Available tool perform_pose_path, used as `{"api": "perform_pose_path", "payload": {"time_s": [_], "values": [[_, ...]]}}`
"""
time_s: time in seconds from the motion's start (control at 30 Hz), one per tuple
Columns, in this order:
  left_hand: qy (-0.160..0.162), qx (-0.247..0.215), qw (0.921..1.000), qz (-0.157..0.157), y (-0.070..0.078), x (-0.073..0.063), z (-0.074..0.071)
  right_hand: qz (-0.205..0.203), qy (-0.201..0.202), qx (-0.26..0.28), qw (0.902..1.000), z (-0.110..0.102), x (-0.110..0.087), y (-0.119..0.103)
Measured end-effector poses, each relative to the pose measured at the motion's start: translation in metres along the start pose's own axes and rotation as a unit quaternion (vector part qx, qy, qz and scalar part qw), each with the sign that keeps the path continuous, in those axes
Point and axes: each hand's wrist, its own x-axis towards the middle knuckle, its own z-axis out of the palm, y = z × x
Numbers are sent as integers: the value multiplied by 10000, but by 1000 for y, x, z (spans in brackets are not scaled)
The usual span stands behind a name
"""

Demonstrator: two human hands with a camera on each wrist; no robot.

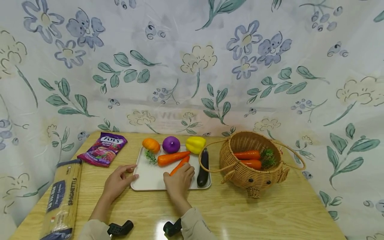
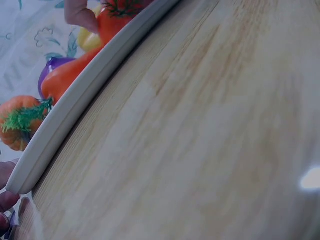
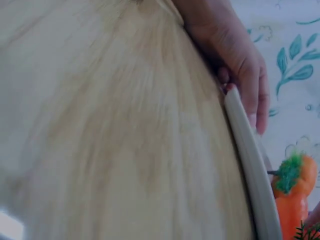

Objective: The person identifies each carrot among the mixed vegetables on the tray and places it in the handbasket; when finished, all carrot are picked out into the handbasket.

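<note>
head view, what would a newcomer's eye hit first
Probably the animal-faced wicker basket, standing on the right with orange carrots inside. Next come the yellow pepper and round purple vegetable at the back of the white tray, then the right hand gripping a carrot nearer the front.

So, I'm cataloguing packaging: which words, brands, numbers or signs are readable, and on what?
"FOX'S": purple packet
"BERRIES": same purple packet
"SPAGHETTI", then perhaps a 5: pasta bag
Too small or blurred: the pasta bag's blue panel, fine print on both, marks on the right sleeve.
Too faint: lettering on the floral backdrop.
</note>
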Motion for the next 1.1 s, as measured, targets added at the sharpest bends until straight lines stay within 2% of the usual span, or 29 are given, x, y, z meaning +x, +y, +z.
{"api": "perform_pose_path", "payload": {"time_s": [0.23,0.5,0.63,0.87,1.1], "values": [[-6,31,10000,3,2,0,0,-31,22,-77,10000,-4,0,15],[-51,35,10000,-36,1,0,1,95,-78,8,9999,-8,3,15],[-24,22,10000,-31,0,0,1,159,-133,261,9994,-13,2,14],[36,42,10000,-18,0,-1,0,-103,-27,697,9975,-21,-5,14],[3,78,10000,-6,-3,1,1,-136,-166,1163,9930,-37,-14,11]]}}
